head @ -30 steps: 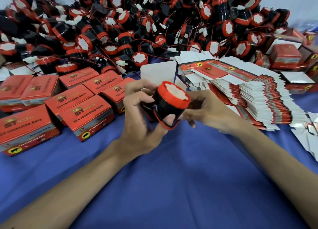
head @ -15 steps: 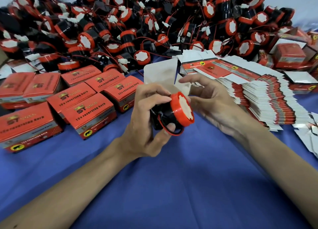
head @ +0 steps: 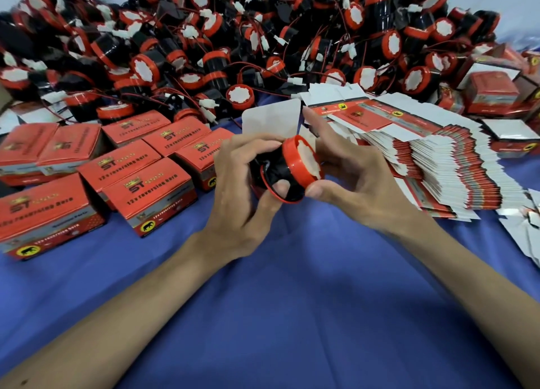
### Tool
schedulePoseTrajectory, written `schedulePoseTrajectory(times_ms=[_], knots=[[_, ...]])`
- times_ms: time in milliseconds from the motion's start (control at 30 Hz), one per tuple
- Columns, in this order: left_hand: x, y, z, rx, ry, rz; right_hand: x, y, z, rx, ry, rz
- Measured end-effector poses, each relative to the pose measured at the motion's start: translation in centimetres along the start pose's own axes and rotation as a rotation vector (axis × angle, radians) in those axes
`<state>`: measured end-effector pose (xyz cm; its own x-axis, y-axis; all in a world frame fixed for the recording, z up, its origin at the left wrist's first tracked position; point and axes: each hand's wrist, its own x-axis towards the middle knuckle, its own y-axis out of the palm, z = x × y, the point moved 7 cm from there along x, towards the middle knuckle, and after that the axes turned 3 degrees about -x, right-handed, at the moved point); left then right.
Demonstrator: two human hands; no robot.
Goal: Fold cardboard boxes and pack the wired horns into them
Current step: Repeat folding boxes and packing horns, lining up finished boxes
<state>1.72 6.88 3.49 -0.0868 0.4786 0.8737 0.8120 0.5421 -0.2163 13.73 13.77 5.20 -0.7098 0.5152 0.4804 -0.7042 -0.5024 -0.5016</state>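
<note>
Both forearms reach in over the blue cloth (head: 292,315); the left hand (head: 245,201) cups the black plastic horn (head: 287,171) above it, thumb on its looped red wire, while the right hand (head: 356,181) pinches its glossy round red rim

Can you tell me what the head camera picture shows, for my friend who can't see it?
Two bare hands, the left hand and the right hand, hold one black horn with a red rim above a blue cloth. Closed red boxes sit to the left, flat unfolded boxes are stacked to the right, and a big pile of horns lies behind.
</note>
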Motion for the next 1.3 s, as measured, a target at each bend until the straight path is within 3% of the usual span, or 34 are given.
schedulePoseTrajectory(times_ms=[200, 367, 567, 667, 833, 1100, 1300], knots=[[-0.1, 0.1, -0.1, 0.1, -0.026, 0.044, -0.1, -0.6, 1.1, -0.342, -0.151, -0.051], [0.0, 0.2, -0.1, 0.095, -0.015, 0.038, -0.1, -0.3, 1.5, -0.344, -0.172, -0.053], [0.5, -0.5, 1.9, -0.121, -0.219, -0.061, 2.2, -1.7, 1.4, -0.392, -0.141, -0.073], [0.2, -0.7, 3.0, -0.044, -0.429, -0.075, 3.6, -2.8, 1.3, -0.406, -0.116, -0.071], [0.0, 0.2, 4.8, 0.025, -0.674, 0.05, 5.0, -1.8, 0.7, -0.629, -0.147, 0.08], [-0.3, 0.1, 4.5, 0.032, -0.658, 0.036, 4.1, -0.1, -0.8, -1.143, -0.051, 0.289], [-0.3, 0.5, 4.4, 0.069, -0.638, 0.082, 3.9, 1.3, -0.4, -1.212, -0.003, 0.354]])
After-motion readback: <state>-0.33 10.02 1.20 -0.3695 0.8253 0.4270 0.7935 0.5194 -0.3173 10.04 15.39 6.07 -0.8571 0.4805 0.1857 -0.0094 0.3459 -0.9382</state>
